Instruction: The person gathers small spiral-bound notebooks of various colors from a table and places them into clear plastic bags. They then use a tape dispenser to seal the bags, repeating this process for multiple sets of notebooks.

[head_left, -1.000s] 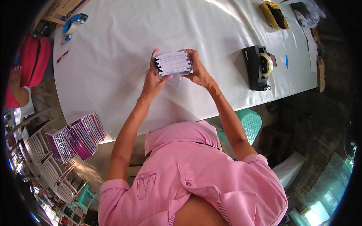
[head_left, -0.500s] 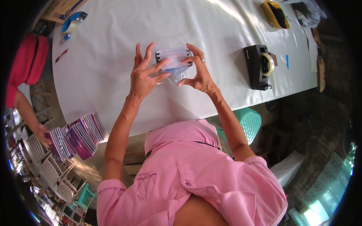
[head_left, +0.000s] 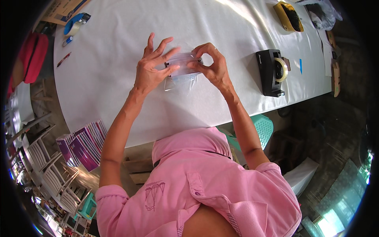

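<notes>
A small stack of thin, white-edged pieces in clear plastic (head_left: pixel 184 60) is between my two hands over the table. Clear film (head_left: pixel 182 83) hangs loose along its near side. My left hand (head_left: pixel 152 71) grips the stack's left end, thumb on the near side and index finger by the far edge; the other fingers point up and apart. At the right end, my right hand (head_left: pixel 215 69) has thumb and index finger bent round the stack and its film. What the pieces are, I cannot tell.
On the white-covered table (head_left: pixel 106 59), a black tape dispenser (head_left: pixel 270 73) and a yellow container (head_left: pixel 289 16) are at right; tape rolls (head_left: pixel 73 27) and a pen (head_left: pixel 64 59) at left. Purple spiral-bound notebooks (head_left: pixel 85 146) are stacked by the near left corner. A green stool (head_left: pixel 262 128) stands below the edge.
My right thumb and index finger have closed in on the stack, and the left thumb has moved onto it. The person at left has drawn a hand back from the notebooks.
</notes>
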A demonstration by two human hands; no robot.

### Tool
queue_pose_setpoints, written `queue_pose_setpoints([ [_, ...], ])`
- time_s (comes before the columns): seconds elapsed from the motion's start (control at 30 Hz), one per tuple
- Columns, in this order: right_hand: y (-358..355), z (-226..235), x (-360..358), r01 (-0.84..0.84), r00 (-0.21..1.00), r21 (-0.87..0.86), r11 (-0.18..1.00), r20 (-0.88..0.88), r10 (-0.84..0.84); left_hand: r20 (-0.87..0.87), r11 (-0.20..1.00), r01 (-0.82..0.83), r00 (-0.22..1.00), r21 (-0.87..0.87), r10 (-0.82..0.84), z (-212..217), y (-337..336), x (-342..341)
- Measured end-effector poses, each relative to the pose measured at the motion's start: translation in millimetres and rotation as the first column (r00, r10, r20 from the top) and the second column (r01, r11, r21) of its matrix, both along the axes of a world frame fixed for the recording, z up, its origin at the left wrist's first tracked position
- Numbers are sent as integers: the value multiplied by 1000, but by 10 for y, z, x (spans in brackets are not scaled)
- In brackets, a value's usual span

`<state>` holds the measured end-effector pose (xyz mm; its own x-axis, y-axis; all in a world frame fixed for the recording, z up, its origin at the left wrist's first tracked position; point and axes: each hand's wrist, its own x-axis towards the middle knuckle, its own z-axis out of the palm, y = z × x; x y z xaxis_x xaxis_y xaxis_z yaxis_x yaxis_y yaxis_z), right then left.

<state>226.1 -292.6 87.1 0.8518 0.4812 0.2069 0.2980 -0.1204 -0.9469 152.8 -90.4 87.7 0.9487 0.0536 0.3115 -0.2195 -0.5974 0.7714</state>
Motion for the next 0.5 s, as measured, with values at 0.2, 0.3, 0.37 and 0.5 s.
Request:
queue_pose_setpoints([
  [0.2, 7, 139, 163, -113, 879, -52, 992, -472, 75, -516, 783, 9, 747, -622, -419, 47, 176, 231],
  [0.3, 9, 124, 171, -148, 827, 39, 988, -543, 145, -478, 726, 165, 652, -668, -588, 5, 277, 369],
  [0.37, 30, 124, 156, -178, 855, 41, 983, -488, 175, -440, 745, 350, 636, -567, -634, -45, 335, 414],
  [0.5, 11, 143, 94, -202, 905, 2, 979, -382, 188, -550, 826, 536, 749, 175, -370, 285, 248, 275],
])
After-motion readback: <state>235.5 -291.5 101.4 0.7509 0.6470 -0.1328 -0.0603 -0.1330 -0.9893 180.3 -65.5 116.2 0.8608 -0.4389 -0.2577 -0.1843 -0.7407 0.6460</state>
